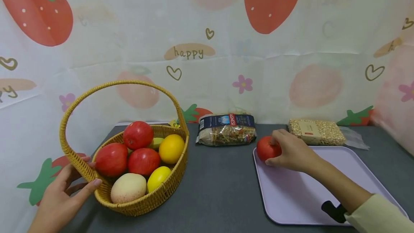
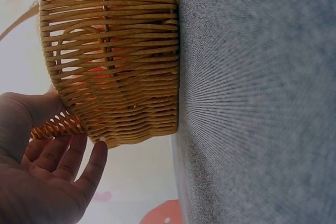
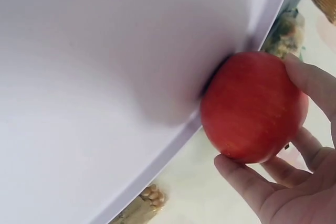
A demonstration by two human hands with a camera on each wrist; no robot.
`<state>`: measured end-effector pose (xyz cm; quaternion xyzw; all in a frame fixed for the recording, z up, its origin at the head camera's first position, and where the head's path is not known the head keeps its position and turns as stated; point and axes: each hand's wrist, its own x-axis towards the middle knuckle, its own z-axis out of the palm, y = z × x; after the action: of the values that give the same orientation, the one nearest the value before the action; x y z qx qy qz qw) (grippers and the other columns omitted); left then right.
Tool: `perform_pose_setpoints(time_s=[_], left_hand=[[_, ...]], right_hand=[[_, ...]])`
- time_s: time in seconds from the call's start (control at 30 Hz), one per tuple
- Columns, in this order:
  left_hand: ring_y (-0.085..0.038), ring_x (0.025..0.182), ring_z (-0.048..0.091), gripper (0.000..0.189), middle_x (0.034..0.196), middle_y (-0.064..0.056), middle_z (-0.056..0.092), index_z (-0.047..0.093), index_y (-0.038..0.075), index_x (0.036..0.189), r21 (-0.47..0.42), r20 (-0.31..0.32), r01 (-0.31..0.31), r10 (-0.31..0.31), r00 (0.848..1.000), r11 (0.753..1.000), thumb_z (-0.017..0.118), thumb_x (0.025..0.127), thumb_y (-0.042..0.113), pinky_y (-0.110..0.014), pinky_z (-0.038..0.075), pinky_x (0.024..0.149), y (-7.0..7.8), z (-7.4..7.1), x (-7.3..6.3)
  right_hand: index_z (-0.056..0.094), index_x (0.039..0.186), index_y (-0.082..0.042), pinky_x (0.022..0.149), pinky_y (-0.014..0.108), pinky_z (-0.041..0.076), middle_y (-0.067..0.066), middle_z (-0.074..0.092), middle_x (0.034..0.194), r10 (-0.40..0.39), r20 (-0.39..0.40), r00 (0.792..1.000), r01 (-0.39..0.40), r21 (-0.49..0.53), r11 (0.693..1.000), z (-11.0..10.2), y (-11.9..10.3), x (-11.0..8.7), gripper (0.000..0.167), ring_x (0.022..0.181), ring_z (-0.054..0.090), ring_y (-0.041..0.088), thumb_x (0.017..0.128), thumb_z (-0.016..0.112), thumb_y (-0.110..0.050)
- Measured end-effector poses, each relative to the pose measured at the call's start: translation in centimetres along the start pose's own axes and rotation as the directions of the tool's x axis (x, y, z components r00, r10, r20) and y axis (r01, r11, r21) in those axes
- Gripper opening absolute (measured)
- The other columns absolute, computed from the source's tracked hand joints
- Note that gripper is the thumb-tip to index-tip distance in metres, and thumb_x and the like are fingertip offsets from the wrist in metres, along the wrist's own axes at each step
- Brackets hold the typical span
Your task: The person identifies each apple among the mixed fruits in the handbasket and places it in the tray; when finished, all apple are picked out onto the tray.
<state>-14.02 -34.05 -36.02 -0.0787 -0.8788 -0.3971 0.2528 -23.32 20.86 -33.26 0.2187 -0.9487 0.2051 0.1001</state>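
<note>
Right grip point(image 1: 288, 151) holds red fruit point(image 1: 267, 149) at the ten o'clock corner of the lilac tray point(image 1: 291, 204); left grip point(image 1: 63, 197) holds wicker basket point(image 1: 163, 197) at nine o'clock.

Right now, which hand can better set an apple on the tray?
Probably the right hand: it grips a red apple at the lilac tray; the left hand, farther away, holds the wicker basket.

Left hand point(image 1: 63, 197) low on the left, wrist at the bottom edge, thumb parted from the bent fingers in a hold! Across on the right, the forearm point(image 1: 339, 181) slants in from the lower corner, and the right hand point(image 1: 291, 150) grips, thumb opposing curved fingers!
</note>
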Motion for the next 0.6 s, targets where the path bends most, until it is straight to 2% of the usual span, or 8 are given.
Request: perform_pose_setpoints(time_s=[0.47,0.6], left_hand=[[0.008,0.101,0.054,0.063,0.115,0.02,0.06,0.046,0.004,0.143,0.006,0.008,0.019,-0.019,1.0,1.0,0.077,0.088,0.004,-0.008,0.05,0.073,0.0,0.1,0.1],[0.008,0.101,0.055,0.063,0.115,0.021,0.06,0.046,0.005,0.143,0.004,0.004,0.012,-0.012,1.0,1.0,0.077,0.088,0.003,-0.008,0.05,0.073,0.0,0.0,0.0]], right_hand=[[0.052,0.086,-0.011,0.068,0.044,0.05,0.01,0.056,0.096,0.015,-0.004,1.0,-0.015,0.013,1.0,0.7,-0.1,0.9,0.05,0.083,0.057,0.028,0.065,0.096,-0.025],[0.052,0.086,-0.01,0.067,0.041,0.049,0.01,0.056,0.095,0.021,0.019,1.0,-0.021,0.02,1.0,0.4,-0.3,1.1,0.049,0.082,0.055,0.026,0.069,0.094,-0.029]])
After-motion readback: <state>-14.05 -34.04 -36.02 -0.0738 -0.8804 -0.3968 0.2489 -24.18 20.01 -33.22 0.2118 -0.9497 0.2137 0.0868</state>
